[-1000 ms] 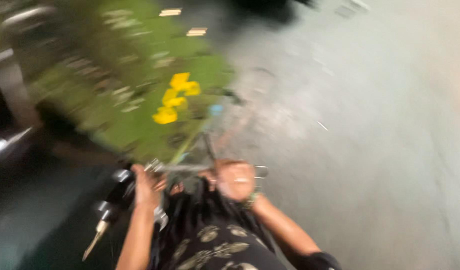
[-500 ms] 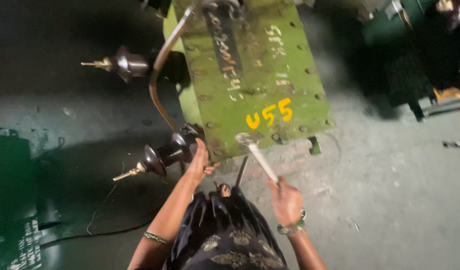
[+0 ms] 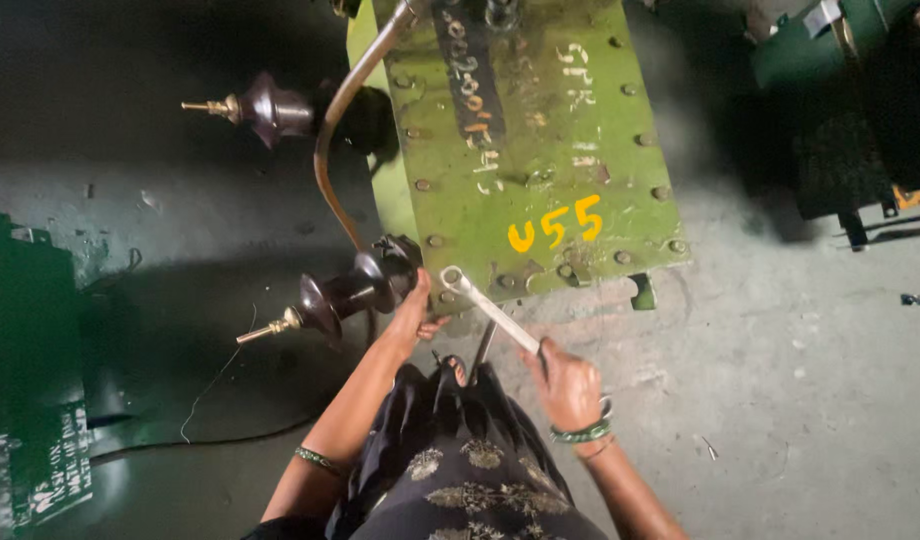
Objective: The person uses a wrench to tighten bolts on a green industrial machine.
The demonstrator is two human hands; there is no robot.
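Note:
A green bolted transformer lid lies below me with yellow painted marks. My right hand grips a silver ring spanner; its ring end sits on a bolt at the lid's near left corner. My left hand rests against that corner, beside a dark brown insulator bushing with a brass stud. A second bushing sticks out farther back. A bent metal pipe runs along the lid's left side.
Grey concrete floor spreads to the right. A dark green tank stands at the left edge, another green unit at the top right. A thin wire trails on the floor. My dark patterned clothing fills the bottom.
One second ago the view was blurred and swinging; it has steadied. The spanner's ring end has come down onto the corner bolt, and my right hand has shifted slightly.

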